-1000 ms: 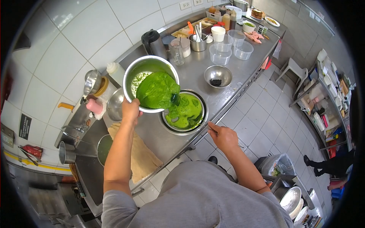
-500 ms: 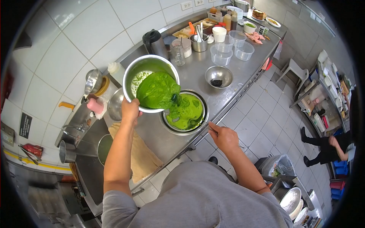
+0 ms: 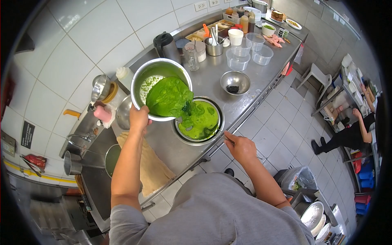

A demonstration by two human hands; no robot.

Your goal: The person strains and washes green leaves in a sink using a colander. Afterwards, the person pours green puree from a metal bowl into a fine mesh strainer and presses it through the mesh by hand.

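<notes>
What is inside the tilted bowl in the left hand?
Thick green mixture lies in the tilted bowl, running over its rim, with green flecks on the exposed wall. The bowl's surface beneath the mixture is covered.

From here, I lose the middle of the metal handle [image 3: 221, 135] inside the right hand [image 3: 242, 148]; the black wall sign [image 3: 27, 134] (tiny lettering) I can't read.
</notes>
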